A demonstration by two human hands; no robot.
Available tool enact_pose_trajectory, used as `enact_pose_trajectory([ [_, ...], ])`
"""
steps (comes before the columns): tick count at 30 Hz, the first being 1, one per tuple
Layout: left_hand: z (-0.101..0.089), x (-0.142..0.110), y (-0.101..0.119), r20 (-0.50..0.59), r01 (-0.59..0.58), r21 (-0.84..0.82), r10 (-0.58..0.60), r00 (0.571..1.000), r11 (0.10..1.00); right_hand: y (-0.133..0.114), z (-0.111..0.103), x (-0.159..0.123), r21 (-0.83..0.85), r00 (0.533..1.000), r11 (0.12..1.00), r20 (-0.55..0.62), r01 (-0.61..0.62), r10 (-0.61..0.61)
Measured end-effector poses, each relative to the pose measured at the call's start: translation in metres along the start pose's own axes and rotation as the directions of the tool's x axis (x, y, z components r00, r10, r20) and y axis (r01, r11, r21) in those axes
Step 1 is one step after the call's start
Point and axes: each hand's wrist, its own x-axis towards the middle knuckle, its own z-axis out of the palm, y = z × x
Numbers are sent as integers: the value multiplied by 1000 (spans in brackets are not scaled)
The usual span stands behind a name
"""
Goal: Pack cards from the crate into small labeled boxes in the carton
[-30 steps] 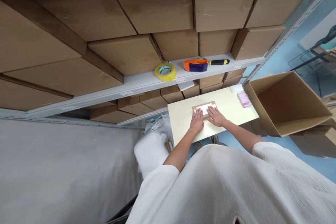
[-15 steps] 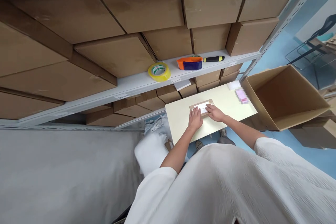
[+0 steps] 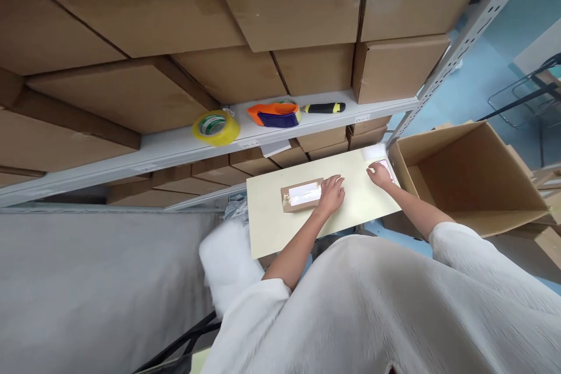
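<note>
A small flat cardboard box [image 3: 287, 201] lies on the pale tabletop [image 3: 267, 228], with clear tape at its left end and a white label [image 3: 305, 193] on top. My left hand [image 3: 332, 196] rests at the box's right end, its fingers bent and spread apart. Farther right, my right hand [image 3: 380, 176] is over a pink-edged card or phone-like item [image 3: 388, 168], mostly covered by the hand. Its fingers are curled together, and whatever is between them is too small to make out. White padding [image 3: 373, 152] lies just beyond that hand.
A shelf ahead holds a tape roll [image 3: 216, 128], an orange-and-blue tape dispenser [image 3: 275, 114], a black-and-yellow utility knife [image 3: 325, 108] and several large cardboard boxes [image 3: 401, 67]. A big open carton [image 3: 464, 175] stands right of the table. A white foam-like bundle [image 3: 230, 263] sits at left.
My right hand has left the label and moved right to the pink-edged item. My left hand has shifted to the box's right end. The view has turned a little to the right.
</note>
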Motion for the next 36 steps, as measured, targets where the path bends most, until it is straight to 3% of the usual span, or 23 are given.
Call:
enact_pose_trajectory([
  [6,34,39,35,42,103,-97,-99,994,990,36,-17,63,-23,996,997,58,-71,72],
  [11,58,53,40,45,177,-167,-172,984,970,40,0,112,-14,999,999,33,-42,42],
  [15,73,53,37,52,194,-205,-188,981,959,41,20,136,-29,999,999,31,-24,25],
  [21,91,46,28,82,210,-239,-196,977,948,50,36,150,-38,996,996,44,-81,82],
  [26,98,45,25,95,229,-263,-211,973,937,56,38,156,23,999,999,3,-49,49],
  [32,99,61,28,33,219,-355,-221,975,909,50,16,159,-53,991,996,108,-76,82],
  [36,95,92,34,-9,268,-500,-314,949,824,47,-10,150,32,997,999,74,-12,10],
])
